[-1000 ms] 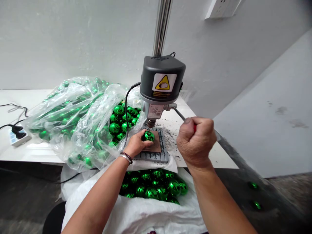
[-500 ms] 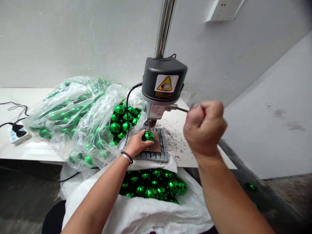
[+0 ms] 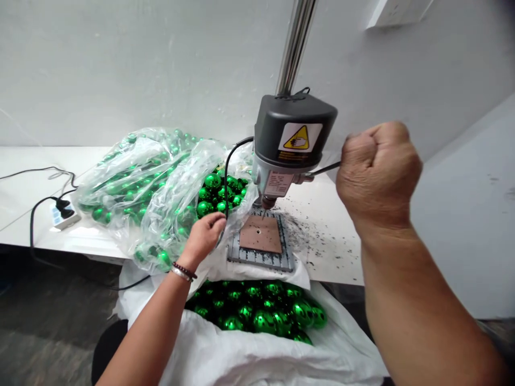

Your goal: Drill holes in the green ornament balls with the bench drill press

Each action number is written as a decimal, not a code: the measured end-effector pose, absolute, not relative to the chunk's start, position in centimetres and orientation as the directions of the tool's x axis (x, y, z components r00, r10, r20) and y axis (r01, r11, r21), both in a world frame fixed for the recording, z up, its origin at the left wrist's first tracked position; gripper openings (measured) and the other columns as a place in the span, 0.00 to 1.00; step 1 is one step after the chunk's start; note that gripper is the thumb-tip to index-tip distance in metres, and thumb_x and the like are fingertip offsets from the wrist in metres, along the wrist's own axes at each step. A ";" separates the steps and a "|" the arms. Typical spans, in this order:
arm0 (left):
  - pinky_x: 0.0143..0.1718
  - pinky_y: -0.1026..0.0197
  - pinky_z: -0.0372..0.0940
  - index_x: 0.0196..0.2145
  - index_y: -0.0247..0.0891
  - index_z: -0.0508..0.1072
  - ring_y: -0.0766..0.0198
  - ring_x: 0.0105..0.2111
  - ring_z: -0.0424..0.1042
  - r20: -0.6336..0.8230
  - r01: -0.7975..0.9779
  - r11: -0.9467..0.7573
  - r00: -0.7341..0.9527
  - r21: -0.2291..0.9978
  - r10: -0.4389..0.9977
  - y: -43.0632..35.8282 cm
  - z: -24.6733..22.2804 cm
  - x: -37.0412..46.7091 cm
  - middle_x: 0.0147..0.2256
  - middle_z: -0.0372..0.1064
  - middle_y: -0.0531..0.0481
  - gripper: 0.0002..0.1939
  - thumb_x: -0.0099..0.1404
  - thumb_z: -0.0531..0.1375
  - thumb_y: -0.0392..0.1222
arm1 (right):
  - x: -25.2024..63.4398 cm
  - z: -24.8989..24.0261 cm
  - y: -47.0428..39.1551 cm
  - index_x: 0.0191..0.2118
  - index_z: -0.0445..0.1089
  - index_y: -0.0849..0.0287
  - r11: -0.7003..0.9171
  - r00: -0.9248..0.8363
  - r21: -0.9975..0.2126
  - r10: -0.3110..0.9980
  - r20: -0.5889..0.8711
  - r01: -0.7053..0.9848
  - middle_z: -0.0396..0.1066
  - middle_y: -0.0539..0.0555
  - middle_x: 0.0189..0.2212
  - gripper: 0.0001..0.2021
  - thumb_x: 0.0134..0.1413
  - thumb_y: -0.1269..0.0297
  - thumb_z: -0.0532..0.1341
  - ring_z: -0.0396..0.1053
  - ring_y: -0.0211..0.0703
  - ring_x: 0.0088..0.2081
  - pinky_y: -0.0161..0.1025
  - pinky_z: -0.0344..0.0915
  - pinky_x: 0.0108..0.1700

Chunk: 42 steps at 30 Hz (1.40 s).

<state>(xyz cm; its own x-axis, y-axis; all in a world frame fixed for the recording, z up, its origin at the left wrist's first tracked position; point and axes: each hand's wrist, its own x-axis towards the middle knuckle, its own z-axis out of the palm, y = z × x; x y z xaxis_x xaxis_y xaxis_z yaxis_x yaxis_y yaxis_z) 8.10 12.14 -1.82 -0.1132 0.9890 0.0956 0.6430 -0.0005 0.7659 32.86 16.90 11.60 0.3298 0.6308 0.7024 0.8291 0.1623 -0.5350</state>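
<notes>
A small drill press with a warning label stands on the table. My right hand is closed around its lever, raised beside the machine's head. Under the drill bit, a brown square plate with a small hole lies on the grooved grey base, with no ball on it. My left hand is left of the base, by the black cable and the plastic bag; its fingers are closed, and what they hold, if anything, is hidden. Just behind it, shiny green balls fill the opening of the clear bag.
A large clear bag of green balls covers the table's left part. A white sack with more green balls hangs open below the table edge. A power strip lies at far left, and dark shavings are scattered right of the base.
The green ball under the drill is gone from the plate. My left hand has moved off the plate toward the bag. My right hand has risen slightly, and the view has shifted.
</notes>
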 end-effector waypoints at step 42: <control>0.24 0.69 0.67 0.41 0.34 0.72 0.65 0.27 0.77 -0.425 -0.508 0.483 0.235 0.713 0.874 12.1 -2.3 12.7 0.31 0.76 0.48 0.13 0.63 0.66 0.43 | 33.8 8.6 17.7 0.34 0.61 0.61 0.447 0.225 -0.411 0.412 0.883 0.794 0.59 0.48 0.26 0.20 0.69 0.49 0.46 0.56 0.29 0.28 0.32 0.53 0.35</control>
